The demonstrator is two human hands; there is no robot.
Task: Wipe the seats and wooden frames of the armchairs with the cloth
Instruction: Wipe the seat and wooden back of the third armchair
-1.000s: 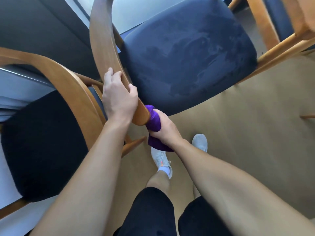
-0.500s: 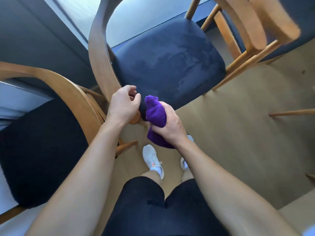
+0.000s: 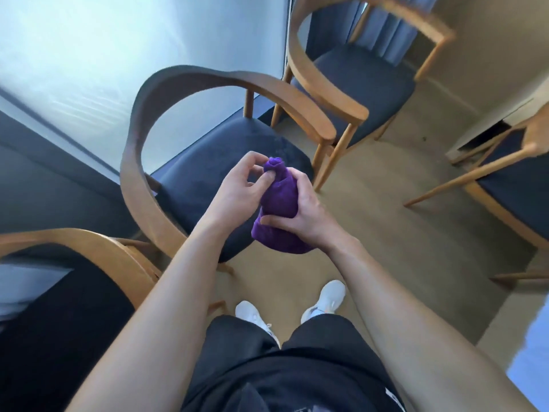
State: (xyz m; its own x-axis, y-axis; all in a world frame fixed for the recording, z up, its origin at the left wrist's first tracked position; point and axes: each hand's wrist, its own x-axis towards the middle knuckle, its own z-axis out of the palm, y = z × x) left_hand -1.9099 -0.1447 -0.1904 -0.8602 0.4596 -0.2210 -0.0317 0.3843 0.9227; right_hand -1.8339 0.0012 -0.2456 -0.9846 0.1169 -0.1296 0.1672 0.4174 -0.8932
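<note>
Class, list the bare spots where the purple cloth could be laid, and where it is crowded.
Free: the middle armchair's seat, ringed by its curved frame; the far armchair's seat; the floor between them and the right armchair. Crowded: left hand and right hand hold the purple cloth over the middle seat's front.

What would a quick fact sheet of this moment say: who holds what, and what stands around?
Cloth: purple cloth, bunched, held in the air
Right hand: right hand grips the cloth's middle
Left hand: left hand pinches its top end
Nearest chair: middle chair, just beyond the hands, untouched
Other chairs: left chair, far chair, right chair
Wiping: none at this instant
</note>
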